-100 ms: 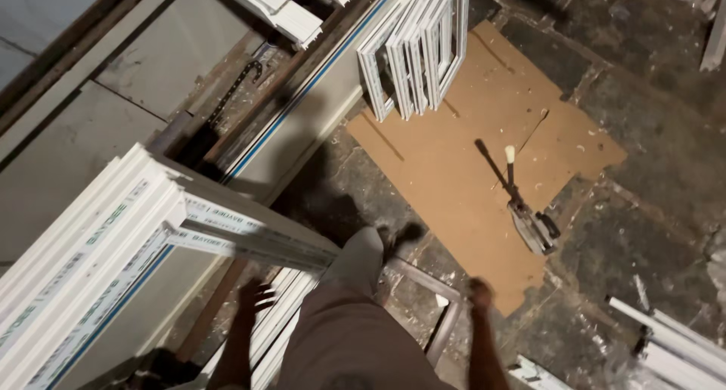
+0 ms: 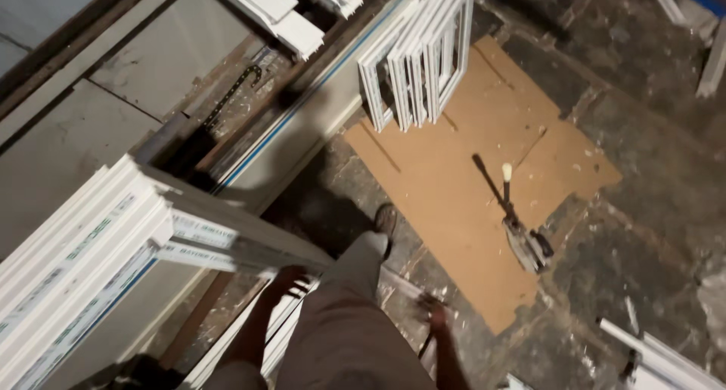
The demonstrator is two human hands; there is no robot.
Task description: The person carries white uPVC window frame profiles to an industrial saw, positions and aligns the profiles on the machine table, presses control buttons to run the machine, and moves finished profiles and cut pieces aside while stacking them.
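My left hand (image 2: 291, 280) is low at the centre, its fingers curled over the edge of a white window frame (image 2: 283, 326) that runs down beside my leg. My right hand (image 2: 432, 312) is blurred. It grips the same frame's far side, where a pale bar (image 2: 399, 284) shows just behind my knee. My leg in grey-brown trousers (image 2: 344, 322) reaches forward between the two hands. Its shoe (image 2: 386, 220) is on the dark floor.
A thick stack of long white profiles (image 2: 76, 261) juts in from the left. Several white frames (image 2: 420, 50) lean upright at the far edge of a brown board (image 2: 454, 186). A pale-handled tool (image 2: 522, 239) lies on the board. More white profiles (image 2: 665, 360) lie bottom right.
My foot has stepped forward toward the board. Both hands have drawn a little closer to my leg, still on the frame.
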